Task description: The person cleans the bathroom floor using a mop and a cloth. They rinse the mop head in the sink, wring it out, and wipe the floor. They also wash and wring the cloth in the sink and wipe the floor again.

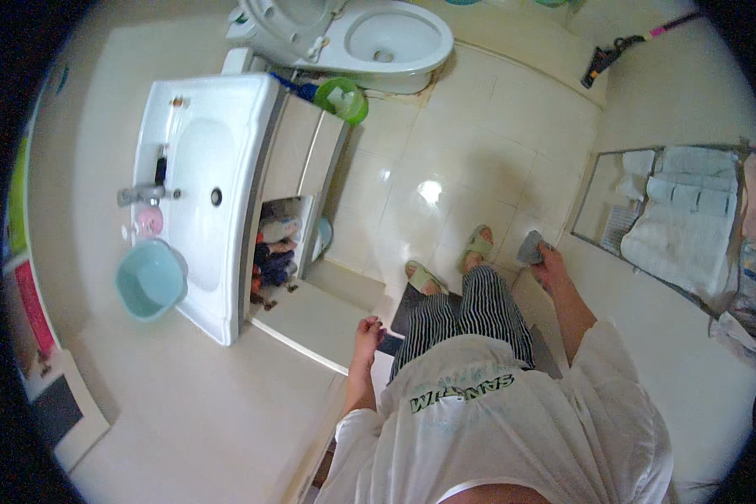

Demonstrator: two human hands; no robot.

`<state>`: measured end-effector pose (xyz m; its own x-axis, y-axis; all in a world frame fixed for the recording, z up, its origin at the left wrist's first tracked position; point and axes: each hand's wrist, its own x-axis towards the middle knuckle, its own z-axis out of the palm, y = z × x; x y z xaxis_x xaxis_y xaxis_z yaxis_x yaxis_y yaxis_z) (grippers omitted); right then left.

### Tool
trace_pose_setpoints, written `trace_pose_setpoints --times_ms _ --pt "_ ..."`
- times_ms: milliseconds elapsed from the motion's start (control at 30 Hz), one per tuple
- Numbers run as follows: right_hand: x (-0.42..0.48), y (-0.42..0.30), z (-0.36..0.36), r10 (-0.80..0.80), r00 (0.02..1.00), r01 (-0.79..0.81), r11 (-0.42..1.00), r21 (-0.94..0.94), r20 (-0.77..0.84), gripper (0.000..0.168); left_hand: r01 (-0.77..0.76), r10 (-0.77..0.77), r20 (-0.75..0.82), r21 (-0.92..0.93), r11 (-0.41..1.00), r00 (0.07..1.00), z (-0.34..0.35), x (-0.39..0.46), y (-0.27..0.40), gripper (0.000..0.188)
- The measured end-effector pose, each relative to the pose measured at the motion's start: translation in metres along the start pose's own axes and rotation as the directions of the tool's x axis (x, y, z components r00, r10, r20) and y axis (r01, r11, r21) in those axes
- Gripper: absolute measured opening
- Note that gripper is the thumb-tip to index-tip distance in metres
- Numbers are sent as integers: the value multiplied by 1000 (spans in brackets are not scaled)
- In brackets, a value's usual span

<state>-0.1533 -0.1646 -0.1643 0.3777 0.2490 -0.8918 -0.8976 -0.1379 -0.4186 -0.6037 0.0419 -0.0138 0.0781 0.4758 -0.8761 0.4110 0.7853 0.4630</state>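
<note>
My right hand grips a bunched grey cloth above the tiled floor, to the right of my feet. My left hand is half curled at the outer end of a white panel, which looks like the cabinet's open door. A small dark spot shows at its fingertips; whether it holds something there is unclear. Beyond that panel, the open compartment of the white vanity cabinet holds several dark, red and pale items, too blurred to name.
A white washbasin tops the cabinet, with a pale blue plastic basin on its corner near the faucet. Past it stand a toilet, lid raised, and a green bin. White towels hang on a rack at right.
</note>
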Motion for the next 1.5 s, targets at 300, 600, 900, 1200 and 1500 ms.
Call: trace_pose_setpoints --times_ms 300,600,900,1200,1500 --pt "-63 19 114 6 998 6 981 -195 64 29 -82 74 -60 -157 984 995 -75 11 -16 19" --pt "-136 53 245 180 940 -46 908 -417 289 30 -114 102 -80 -155 981 991 -95 23 -29 22" --pt "-70 -41 333 130 939 111 764 -636 319 29 -253 209 -241 -171 952 948 -95 29 31 27" --pt "-147 -84 553 170 703 338 774 -535 690 32 -402 300 -269 -671 623 915 -137 -23 128 28" --pt "-248 52 756 -6 424 854 336 -398 906 36 -605 445 -416 -627 491 793 -248 24 285 40"
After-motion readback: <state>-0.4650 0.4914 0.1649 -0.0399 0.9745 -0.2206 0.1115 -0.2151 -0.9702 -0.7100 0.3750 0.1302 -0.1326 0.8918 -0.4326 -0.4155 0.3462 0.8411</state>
